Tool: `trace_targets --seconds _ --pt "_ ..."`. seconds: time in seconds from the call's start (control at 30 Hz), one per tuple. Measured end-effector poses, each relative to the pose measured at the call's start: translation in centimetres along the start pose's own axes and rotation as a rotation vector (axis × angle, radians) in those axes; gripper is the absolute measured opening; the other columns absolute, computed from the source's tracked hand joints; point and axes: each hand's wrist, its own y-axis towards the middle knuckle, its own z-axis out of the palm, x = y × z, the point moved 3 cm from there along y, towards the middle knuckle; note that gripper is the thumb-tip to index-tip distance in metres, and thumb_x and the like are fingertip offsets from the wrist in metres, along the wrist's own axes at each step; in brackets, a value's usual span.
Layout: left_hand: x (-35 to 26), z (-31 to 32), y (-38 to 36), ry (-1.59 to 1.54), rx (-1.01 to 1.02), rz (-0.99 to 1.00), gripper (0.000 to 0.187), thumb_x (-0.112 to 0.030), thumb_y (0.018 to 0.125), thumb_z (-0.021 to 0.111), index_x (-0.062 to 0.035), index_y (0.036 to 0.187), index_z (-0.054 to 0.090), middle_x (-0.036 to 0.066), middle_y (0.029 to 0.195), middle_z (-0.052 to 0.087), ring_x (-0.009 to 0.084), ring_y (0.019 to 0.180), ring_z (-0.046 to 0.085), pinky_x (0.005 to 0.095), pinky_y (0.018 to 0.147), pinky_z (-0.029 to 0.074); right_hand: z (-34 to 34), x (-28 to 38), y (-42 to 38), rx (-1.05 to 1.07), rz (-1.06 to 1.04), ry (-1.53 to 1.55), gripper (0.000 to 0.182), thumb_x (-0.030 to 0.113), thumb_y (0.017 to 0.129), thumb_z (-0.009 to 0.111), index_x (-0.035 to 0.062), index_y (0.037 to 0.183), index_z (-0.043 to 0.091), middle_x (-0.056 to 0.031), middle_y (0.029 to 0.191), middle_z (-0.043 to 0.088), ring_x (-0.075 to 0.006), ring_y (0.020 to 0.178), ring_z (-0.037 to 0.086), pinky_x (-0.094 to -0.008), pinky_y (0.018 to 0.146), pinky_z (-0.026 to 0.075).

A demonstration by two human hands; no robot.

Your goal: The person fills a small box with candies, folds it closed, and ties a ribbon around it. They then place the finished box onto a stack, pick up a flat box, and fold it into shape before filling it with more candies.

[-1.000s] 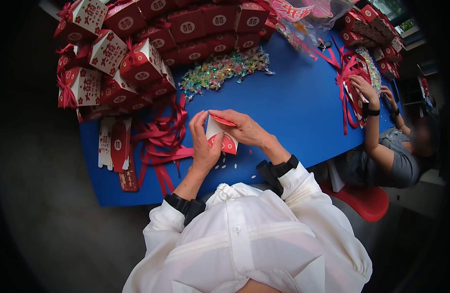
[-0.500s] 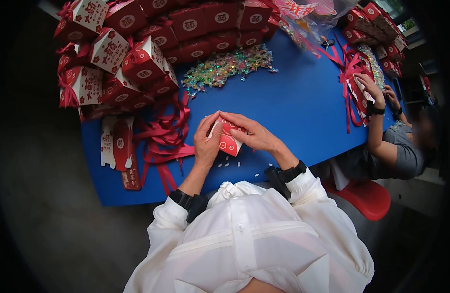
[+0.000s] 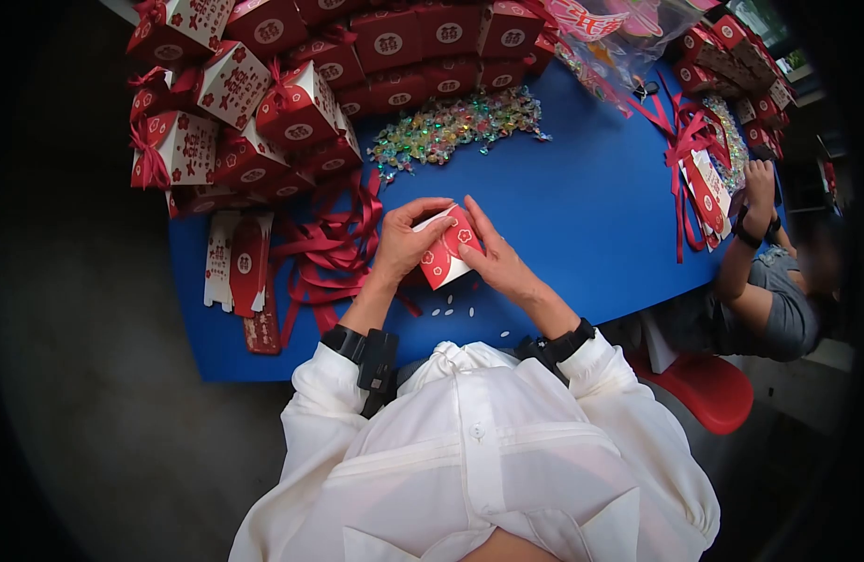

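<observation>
Between my two hands is a small red-and-white gift box (image 3: 443,265) with flower prints, tilted just above the blue table. My left hand (image 3: 404,242) grips its left side, with the thumb lying across the upper edge. On the right side, my right hand (image 3: 499,265) holds it with the thumb pressed on the printed face and the fingers along the far edge. Several small white oval pieces (image 3: 449,312) lie on the table just below the box. To the left of my left hand lies a tangle of dark red ribbons (image 3: 334,244).
Finished red boxes (image 3: 291,112) with bows are stacked at the back left. Wrapped candies (image 3: 451,131) lie heaped before them. Flat box blanks (image 3: 249,258) rest at the left edge. A co-worker (image 3: 769,290) sits at the right by more ribbons (image 3: 690,140) and a plastic bag (image 3: 605,37).
My hands have turned the box, and its printed face shows more. My right fingers have lifted off the top towards the far edge. The co-worker's hands have drawn back from the blanks.
</observation>
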Motion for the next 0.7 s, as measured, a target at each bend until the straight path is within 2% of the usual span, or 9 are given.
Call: trace_targets --seconds 0.03,0.17,0.23,0.27,0.33,0.37,0.5,0.57,0.7 --pt "0.0 0.0 0.2 -0.011 0.016 -0.013 0.026 -0.007 0.081 0.070 0.0003 0.105 0.066 0.009 0.098 0.069 0.0121 0.088 0.064 0.0244 0.079 0.051 0.0 0.0 0.1 0.001 0.081 0.152 0.067 0.019 0.093 0.047 0.0059 0.149 0.012 -0.0235 0.147 0.027 -0.0323 0.137 0.028 -0.0359 0.112 0.022" --pt "-0.8 0.0 0.1 0.096 -0.041 -0.019 0.026 -0.011 0.079 0.073 0.0008 0.102 0.067 0.010 0.094 0.069 0.0162 0.084 0.066 0.0271 0.075 0.052 0.1 -0.6 0.3 0.034 0.123 0.061 0.069 0.018 0.092 0.048 0.0067 0.149 0.011 -0.0232 0.146 0.027 -0.0342 0.137 0.027 -0.0369 0.111 0.023" --pt "-2.0 0.0 -1.3 0.507 -0.211 0.148 0.030 -0.016 0.081 0.069 0.0011 0.106 0.063 0.015 0.099 0.064 0.0256 0.091 0.063 0.0336 0.081 0.050 0.1 -0.4 0.2 0.006 0.056 -0.043 0.069 0.018 0.092 0.048 0.0076 0.149 0.011 -0.0227 0.146 0.028 -0.0349 0.137 0.026 -0.0380 0.111 0.022" --pt "-1.8 0.2 -1.8 0.507 -0.206 0.149 0.030 -0.016 0.081 0.069 0.0011 0.106 0.063 0.015 0.099 0.064 0.0256 0.091 0.063 0.0336 0.081 0.050 0.1 -0.4 0.3 0.001 0.056 -0.043 0.069 0.018 0.092 0.048 0.0076 0.149 0.011 -0.0227 0.146 0.028 -0.0349 0.137 0.026 -0.0380 0.111 0.022" --pt "-1.5 0.8 -3.6 0.600 -0.287 0.324 0.032 -0.018 0.087 0.061 0.0006 0.113 0.057 0.019 0.108 0.056 0.0336 0.102 0.055 0.0387 0.089 0.044 0.1 -0.6 0.2 -0.006 0.018 -0.065 0.068 0.019 0.092 0.046 0.0080 0.149 0.012 -0.0229 0.146 0.027 -0.0348 0.137 0.026 -0.0382 0.112 0.021" --pt "-0.9 1.1 -4.3 0.644 -0.252 0.312 0.034 -0.018 0.092 0.051 -0.0016 0.121 0.050 0.016 0.118 0.048 0.0276 0.111 0.049 0.0354 0.096 0.039 0.2 -0.8 0.1 -0.007 0.020 -0.063 0.068 0.019 0.092 0.046 0.0080 0.149 0.012 -0.0229 0.146 0.027 -0.0348 0.137 0.026 -0.0382 0.112 0.021" --pt "0.4 1.2 -4.1 0.475 -0.300 0.242 0.031 -0.018 0.094 0.049 -0.0020 0.120 0.051 0.014 0.114 0.051 0.0244 0.108 0.051 0.0327 0.094 0.040 0.4 -0.4 0.1 -0.012 0.025 -0.022 0.065 0.021 0.094 0.042 0.0079 0.149 0.010 -0.0231 0.147 0.024 -0.0348 0.138 0.024 -0.0379 0.112 0.019" --pt "1.1 0.5 -2.9 0.296 -0.213 0.175 0.028 -0.017 0.096 0.046 -0.0029 0.119 0.052 0.009 0.109 0.055 0.0165 0.101 0.054 0.0276 0.088 0.042 0.5 -0.5 -0.1 -0.011 0.036 -0.017 0.065 0.021 0.095 0.041 0.0073 0.149 0.008 -0.0233 0.148 0.023 -0.0348 0.138 0.023 -0.0376 0.113 0.018" --pt "1.4 -0.1 -1.0 0.122 -0.135 0.125 0.024 -0.017 0.095 0.046 -0.0014 0.108 0.059 0.010 0.100 0.057 0.0205 0.095 0.056 0.0288 0.085 0.043 1.0 -1.4 -0.2 -0.061 0.013 -0.009 0.067 0.022 0.096 0.039 0.0060 0.149 0.001 -0.0241 0.149 0.019 -0.0364 0.139 0.020 -0.0384 0.113 0.016"
